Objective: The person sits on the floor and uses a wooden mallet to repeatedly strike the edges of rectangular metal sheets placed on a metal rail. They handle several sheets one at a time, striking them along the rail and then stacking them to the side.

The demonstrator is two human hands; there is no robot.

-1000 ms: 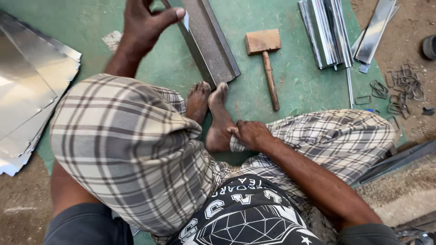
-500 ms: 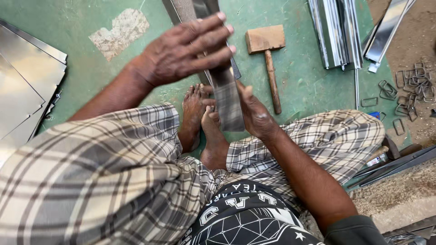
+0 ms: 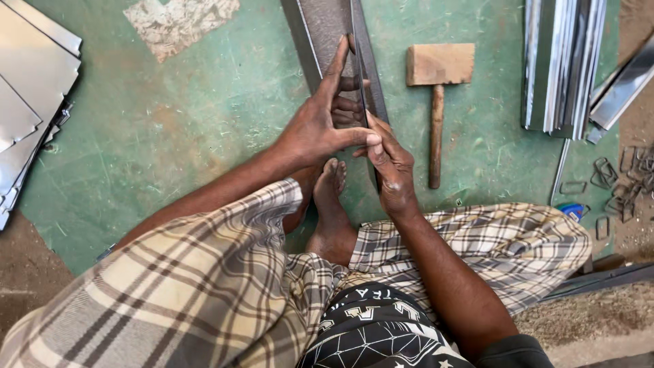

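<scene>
You sit on a worn green floor (image 3: 170, 136), both hands clamped on a long folded metal strip (image 3: 327, 27) running toward its far edge: left hand (image 3: 320, 123) pinching it, right hand (image 3: 388, 163) gripping beside. A wooden mallet (image 3: 438, 88) lies just right; metal sheets (image 3: 30, 102) overhang the left edge.

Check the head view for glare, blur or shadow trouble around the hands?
Head view: sharp, no motion blur on the left hand or right hand. Even daylight with soft shadows, as under the wooden mallet. Glare on the stacked metal sheets at left and the folded strips at right. The long metal strip both hands hold reads clearly. Mild wide-angle stretch at the edges.
</scene>
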